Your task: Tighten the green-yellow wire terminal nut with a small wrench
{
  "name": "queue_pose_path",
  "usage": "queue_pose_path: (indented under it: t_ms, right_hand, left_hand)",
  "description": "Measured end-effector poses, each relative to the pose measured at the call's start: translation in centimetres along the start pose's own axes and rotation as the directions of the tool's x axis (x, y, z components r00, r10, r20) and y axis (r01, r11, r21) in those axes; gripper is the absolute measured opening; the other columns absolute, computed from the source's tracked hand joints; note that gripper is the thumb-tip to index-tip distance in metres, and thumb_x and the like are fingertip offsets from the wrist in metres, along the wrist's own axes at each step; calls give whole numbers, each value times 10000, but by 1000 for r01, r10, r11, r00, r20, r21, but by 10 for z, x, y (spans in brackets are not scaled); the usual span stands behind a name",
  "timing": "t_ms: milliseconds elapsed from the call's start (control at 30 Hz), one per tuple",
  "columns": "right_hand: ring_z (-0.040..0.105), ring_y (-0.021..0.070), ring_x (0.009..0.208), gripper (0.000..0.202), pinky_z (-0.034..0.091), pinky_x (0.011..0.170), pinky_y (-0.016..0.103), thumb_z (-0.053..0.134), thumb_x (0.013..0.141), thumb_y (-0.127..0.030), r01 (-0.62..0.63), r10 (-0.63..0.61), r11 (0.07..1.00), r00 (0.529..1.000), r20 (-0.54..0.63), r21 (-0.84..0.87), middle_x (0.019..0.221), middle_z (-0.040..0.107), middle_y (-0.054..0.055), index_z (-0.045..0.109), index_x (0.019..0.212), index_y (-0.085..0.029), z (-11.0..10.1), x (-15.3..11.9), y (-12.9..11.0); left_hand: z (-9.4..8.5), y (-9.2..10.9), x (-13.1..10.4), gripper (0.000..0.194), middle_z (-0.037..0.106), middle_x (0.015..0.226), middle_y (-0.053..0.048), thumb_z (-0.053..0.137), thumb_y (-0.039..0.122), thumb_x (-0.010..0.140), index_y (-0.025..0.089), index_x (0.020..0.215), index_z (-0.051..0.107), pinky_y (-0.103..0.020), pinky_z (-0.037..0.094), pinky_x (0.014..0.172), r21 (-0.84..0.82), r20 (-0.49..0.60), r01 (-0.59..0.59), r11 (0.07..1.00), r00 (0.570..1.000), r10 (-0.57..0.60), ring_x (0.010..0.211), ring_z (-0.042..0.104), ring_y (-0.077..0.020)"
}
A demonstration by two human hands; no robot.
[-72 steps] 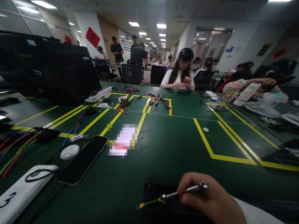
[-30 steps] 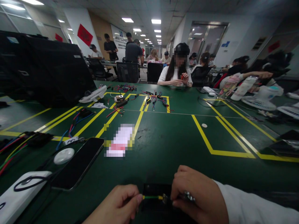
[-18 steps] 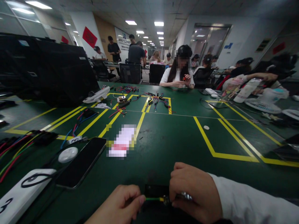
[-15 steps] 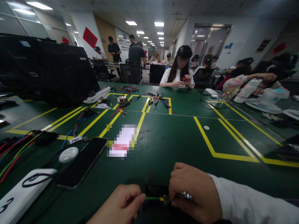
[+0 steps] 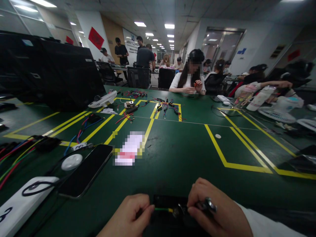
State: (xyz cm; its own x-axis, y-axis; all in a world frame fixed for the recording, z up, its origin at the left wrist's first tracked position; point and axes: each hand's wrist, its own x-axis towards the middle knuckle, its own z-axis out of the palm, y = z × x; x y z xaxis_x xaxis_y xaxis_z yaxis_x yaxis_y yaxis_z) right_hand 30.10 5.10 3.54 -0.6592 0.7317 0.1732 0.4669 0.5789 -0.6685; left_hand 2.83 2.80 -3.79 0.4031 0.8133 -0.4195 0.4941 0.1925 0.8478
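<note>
Left fingers point(image 5: 145, 210) pinched wire point(image 5: 161, 209) taut; right fingers point(image 5: 197, 210) gripped tool point(image 5: 206, 204) against its end, steadied over worktop point(image 5: 177, 154).

bare left hand point(image 5: 128, 215), white right sleeve point(image 5: 266, 225)

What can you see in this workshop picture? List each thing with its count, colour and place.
wire: one, green and yellow, between the two hands
metal tool: one, silver, in the right hand
black block: one, black, under the wire
phone: one, black, left of the hands
round disc: one, white, beside the phone
table: one, green with yellow lines
seated person: one, white top, far side of the table
left hand: pinching the wire
right hand: grip closed on the metal tool
</note>
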Motion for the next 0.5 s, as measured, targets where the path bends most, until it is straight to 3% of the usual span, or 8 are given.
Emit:
queue_pose_path:
  t_ms: [200,500]
  right_hand:
    - [526,194,672,111,374,605,298,568,859,-137,69,-70,997,996,-55,-23,754,618,1,537,885,-240,20,-5,11]
    - [533,174,632,124,350,615,313,551,839,-131,147,-149,987,989,-20,-67,728,617,-16,510,872,-243,21,5,12]
  left_hand:
    - [3,-3,-1,429,491,613,27,444,519,969,208,675,427,-141,312,336,17,-21,-22,1000,1000,22,437,479,-86]
    - [1,0,-2,420,526,668,15,443,520,969,201,695,444,-150,306,343,5,-17,-25,1000,1000,25,439,455,-80]
